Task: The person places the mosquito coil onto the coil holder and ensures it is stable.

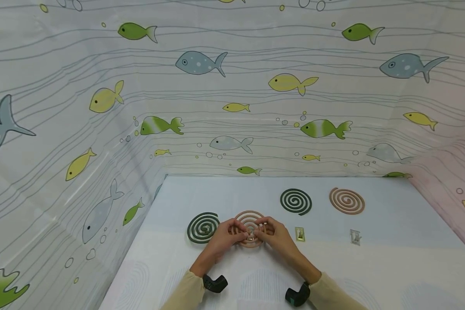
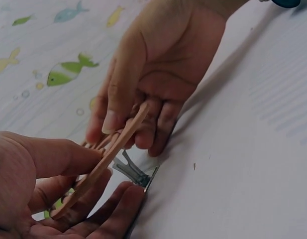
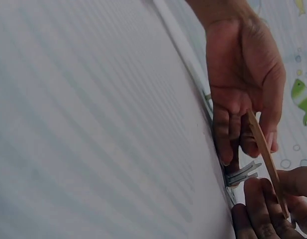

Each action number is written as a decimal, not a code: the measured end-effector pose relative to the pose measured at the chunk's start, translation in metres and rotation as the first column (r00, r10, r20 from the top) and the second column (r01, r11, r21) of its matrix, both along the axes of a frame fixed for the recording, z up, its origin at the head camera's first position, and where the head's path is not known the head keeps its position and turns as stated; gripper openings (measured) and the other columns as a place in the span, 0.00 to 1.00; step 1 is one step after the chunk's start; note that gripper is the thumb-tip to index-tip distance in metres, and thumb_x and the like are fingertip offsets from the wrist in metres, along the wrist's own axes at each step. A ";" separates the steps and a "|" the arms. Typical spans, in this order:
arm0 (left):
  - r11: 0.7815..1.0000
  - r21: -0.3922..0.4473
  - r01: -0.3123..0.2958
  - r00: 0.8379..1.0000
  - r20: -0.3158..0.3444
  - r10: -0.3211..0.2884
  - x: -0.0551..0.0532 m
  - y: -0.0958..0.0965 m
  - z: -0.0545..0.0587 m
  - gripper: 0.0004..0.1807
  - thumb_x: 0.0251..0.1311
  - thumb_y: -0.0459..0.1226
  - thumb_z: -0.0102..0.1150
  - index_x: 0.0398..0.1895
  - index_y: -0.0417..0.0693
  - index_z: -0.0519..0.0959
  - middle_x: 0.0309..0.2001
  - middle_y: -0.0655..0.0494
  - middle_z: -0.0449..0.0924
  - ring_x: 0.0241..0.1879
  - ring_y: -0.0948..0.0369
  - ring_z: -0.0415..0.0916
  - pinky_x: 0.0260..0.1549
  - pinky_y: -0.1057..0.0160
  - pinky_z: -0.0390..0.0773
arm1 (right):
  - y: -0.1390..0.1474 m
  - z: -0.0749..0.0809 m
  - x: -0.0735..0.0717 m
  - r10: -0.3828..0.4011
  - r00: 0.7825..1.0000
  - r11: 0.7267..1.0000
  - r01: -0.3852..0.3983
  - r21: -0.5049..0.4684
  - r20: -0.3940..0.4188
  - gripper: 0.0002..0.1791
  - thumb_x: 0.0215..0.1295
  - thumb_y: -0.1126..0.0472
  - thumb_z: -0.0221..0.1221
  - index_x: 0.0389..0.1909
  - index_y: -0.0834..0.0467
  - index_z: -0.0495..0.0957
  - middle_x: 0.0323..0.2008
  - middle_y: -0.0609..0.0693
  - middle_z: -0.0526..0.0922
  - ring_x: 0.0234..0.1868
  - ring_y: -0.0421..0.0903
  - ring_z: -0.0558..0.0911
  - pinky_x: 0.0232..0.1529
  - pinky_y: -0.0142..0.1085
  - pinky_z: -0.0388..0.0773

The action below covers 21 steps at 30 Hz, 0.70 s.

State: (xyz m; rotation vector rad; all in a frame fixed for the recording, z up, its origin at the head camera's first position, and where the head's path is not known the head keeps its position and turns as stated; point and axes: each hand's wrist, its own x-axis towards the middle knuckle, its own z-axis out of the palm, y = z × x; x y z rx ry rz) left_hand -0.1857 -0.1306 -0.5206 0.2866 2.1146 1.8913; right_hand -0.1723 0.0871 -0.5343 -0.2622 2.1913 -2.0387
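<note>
A brown mosquito coil [image 2: 91, 179] is held tilted between both hands, pinched at opposite sides of its rim. In the head view my left hand [image 1: 221, 239] grips its left side and my right hand [image 1: 277, 239] its right side. Under the coil stands a small metal coil stand [image 2: 133, 174], its split prong pointing up toward the coil and its flat base at the table. The lower fingers of both hands are close around this stand. Just left of my left hand, a dark green mosquito coil [image 1: 193, 237] appears slightly raised off the table.
Farther back on the white table [image 1: 224, 191] lie another green coil [image 1: 296, 201] and another brown coil [image 1: 347, 201]. In front of them sit a gold-coloured stand [image 1: 300, 234] and a silver one [image 1: 355, 237]. A fish-patterned sheet [image 1: 201, 103] encloses the back and sides.
</note>
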 end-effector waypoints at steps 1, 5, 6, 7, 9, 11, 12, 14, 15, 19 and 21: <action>1.000 0.003 0.003 1.000 0.002 -0.003 0.000 0.000 0.000 0.12 0.62 0.29 0.69 0.45 0.32 0.80 0.31 0.53 0.77 0.28 0.64 0.70 0.28 0.69 0.74 | 0.000 0.000 0.000 0.000 1.000 1.000 0.000 0.007 0.001 0.18 0.68 0.64 0.67 0.57 0.62 0.78 0.36 0.56 0.83 0.34 0.43 0.81 0.35 0.31 0.77; 1.000 0.013 0.012 1.000 0.005 -0.012 0.000 -0.002 0.000 0.11 0.62 0.29 0.70 0.44 0.32 0.80 0.29 0.55 0.76 0.27 0.64 0.69 0.27 0.69 0.73 | -0.001 0.001 0.002 0.007 1.000 1.000 -0.007 0.023 -0.008 0.18 0.69 0.63 0.67 0.56 0.62 0.78 0.33 0.53 0.81 0.31 0.41 0.78 0.33 0.30 0.74; 1.000 0.009 0.013 1.000 0.003 -0.013 0.001 -0.002 0.000 0.11 0.62 0.30 0.70 0.44 0.32 0.80 0.29 0.55 0.76 0.26 0.65 0.68 0.27 0.69 0.72 | -0.001 0.001 0.002 0.009 1.000 1.000 -0.008 0.025 -0.010 0.17 0.69 0.63 0.66 0.56 0.62 0.78 0.33 0.53 0.81 0.30 0.41 0.78 0.32 0.30 0.74; 1.000 0.004 0.015 1.000 0.002 -0.015 0.001 -0.003 0.000 0.12 0.61 0.30 0.70 0.43 0.33 0.80 0.29 0.55 0.76 0.26 0.65 0.68 0.26 0.69 0.71 | -0.001 0.001 0.003 0.008 1.000 1.000 -0.007 0.026 -0.010 0.17 0.69 0.63 0.66 0.56 0.62 0.78 0.32 0.52 0.81 0.30 0.41 0.77 0.32 0.30 0.73; 1.000 -0.002 0.018 1.000 -0.004 -0.018 0.001 -0.003 0.000 0.12 0.61 0.31 0.71 0.43 0.33 0.80 0.28 0.55 0.76 0.26 0.65 0.67 0.26 0.69 0.69 | 0.000 0.001 0.003 0.009 1.000 1.000 -0.009 0.028 -0.017 0.17 0.69 0.62 0.66 0.55 0.62 0.79 0.31 0.52 0.81 0.29 0.41 0.77 0.31 0.29 0.73; 1.000 -0.005 0.021 1.000 -0.004 -0.021 0.002 -0.003 0.000 0.13 0.61 0.31 0.72 0.43 0.32 0.80 0.29 0.55 0.76 0.26 0.65 0.68 0.27 0.69 0.70 | 0.000 0.000 0.003 0.012 1.000 1.000 -0.012 0.025 -0.021 0.17 0.70 0.62 0.66 0.55 0.62 0.79 0.31 0.53 0.81 0.29 0.41 0.77 0.31 0.30 0.72; 1.000 -0.006 0.022 1.000 -0.006 -0.022 0.003 -0.003 0.000 0.13 0.60 0.31 0.72 0.43 0.33 0.80 0.29 0.55 0.76 0.26 0.65 0.68 0.27 0.69 0.70 | 0.000 0.000 0.003 0.015 1.000 1.000 -0.015 0.024 -0.023 0.16 0.70 0.62 0.66 0.55 0.62 0.79 0.31 0.54 0.81 0.29 0.41 0.77 0.31 0.30 0.73; 1.000 -0.011 0.023 1.000 -0.009 -0.023 0.004 -0.003 0.000 0.13 0.60 0.31 0.72 0.43 0.33 0.80 0.29 0.55 0.77 0.27 0.64 0.70 0.28 0.69 0.71 | 0.001 -0.001 0.003 0.023 0.999 0.999 -0.022 0.023 -0.022 0.16 0.70 0.61 0.66 0.55 0.61 0.79 0.32 0.56 0.81 0.29 0.42 0.78 0.31 0.30 0.74; 1.000 -0.018 0.022 1.000 -0.010 -0.023 0.004 -0.003 0.000 0.13 0.60 0.31 0.72 0.43 0.33 0.80 0.30 0.55 0.77 0.27 0.64 0.70 0.28 0.69 0.71 | 0.001 -0.001 0.003 0.026 0.999 0.999 -0.025 0.023 -0.021 0.16 0.71 0.60 0.66 0.55 0.61 0.79 0.32 0.57 0.81 0.29 0.42 0.79 0.31 0.31 0.74; 0.999 -0.045 0.020 0.999 -0.025 -0.021 0.006 -0.003 -0.001 0.12 0.60 0.31 0.72 0.42 0.34 0.80 0.30 0.55 0.78 0.28 0.64 0.70 0.28 0.68 0.71 | 0.002 -0.003 0.003 0.032 0.999 0.999 -0.031 0.035 -0.026 0.16 0.70 0.60 0.66 0.54 0.61 0.79 0.32 0.59 0.81 0.29 0.43 0.80 0.31 0.31 0.75; 0.998 -0.055 0.020 0.999 -0.033 -0.022 0.005 -0.003 -0.001 0.12 0.60 0.31 0.73 0.42 0.35 0.80 0.30 0.56 0.78 0.27 0.64 0.69 0.27 0.69 0.70 | 0.002 -0.003 0.002 0.028 0.999 0.999 -0.027 0.044 -0.032 0.15 0.70 0.60 0.66 0.54 0.61 0.79 0.31 0.58 0.81 0.29 0.43 0.80 0.30 0.31 0.75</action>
